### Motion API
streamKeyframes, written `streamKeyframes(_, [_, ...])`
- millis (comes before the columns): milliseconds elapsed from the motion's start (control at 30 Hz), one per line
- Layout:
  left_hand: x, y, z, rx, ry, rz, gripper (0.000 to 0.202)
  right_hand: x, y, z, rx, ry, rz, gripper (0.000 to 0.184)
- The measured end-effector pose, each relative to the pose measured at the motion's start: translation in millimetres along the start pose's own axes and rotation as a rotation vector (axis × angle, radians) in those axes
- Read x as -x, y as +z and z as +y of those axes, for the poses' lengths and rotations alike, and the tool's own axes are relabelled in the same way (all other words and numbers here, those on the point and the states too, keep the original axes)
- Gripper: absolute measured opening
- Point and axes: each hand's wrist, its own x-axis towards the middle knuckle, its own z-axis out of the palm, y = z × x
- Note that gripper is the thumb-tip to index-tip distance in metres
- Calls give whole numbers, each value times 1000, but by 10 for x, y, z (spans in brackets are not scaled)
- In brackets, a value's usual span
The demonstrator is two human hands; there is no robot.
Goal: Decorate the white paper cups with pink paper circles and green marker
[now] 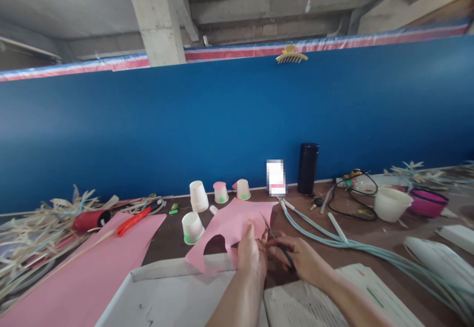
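Observation:
My left hand grips a sheet of pink paper, thumb on top. Curved pieces have been cut out of the sheet, leaving a ragged lower edge. In my right hand is a pair of scissors with dark handles, its blades pointing up and left at the right part of the paper. Both hands are close together, and the fingertips of the left are partly hidden. Behind the sheet stand upturned paper cups, one white and two with pink paper pieces on them. Another cup with a green mark is to the left.
A white box lid and printed papers lie at the front. At left are a larger pink sheet, an orange-red cutter and a heap of strips. A black bottle, bundled pale-blue tubes and a white cup are at right.

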Motion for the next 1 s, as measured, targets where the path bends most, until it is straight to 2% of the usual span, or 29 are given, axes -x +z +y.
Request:
streamKeyframes(300, [34,16,33,11,18,-17,14,3,-43,38,16,-17,-6,30])
streamKeyframes(500, [8,-21,35,11,-15,-23,21,28,-100,-4,47,6,-29,32])
streamKeyframes(733, [28,-21,44,3,12,-59,13,39,-123,-1,52,8,-36,35])
streamKeyframes(867, [1,-29,53,-8,23,-36,13,31,-142,22,90,31,-39,38])
streamKeyframes(1000, [-52,-47,69,20,51,15,22,30,-173,23,126,35,-43,38])
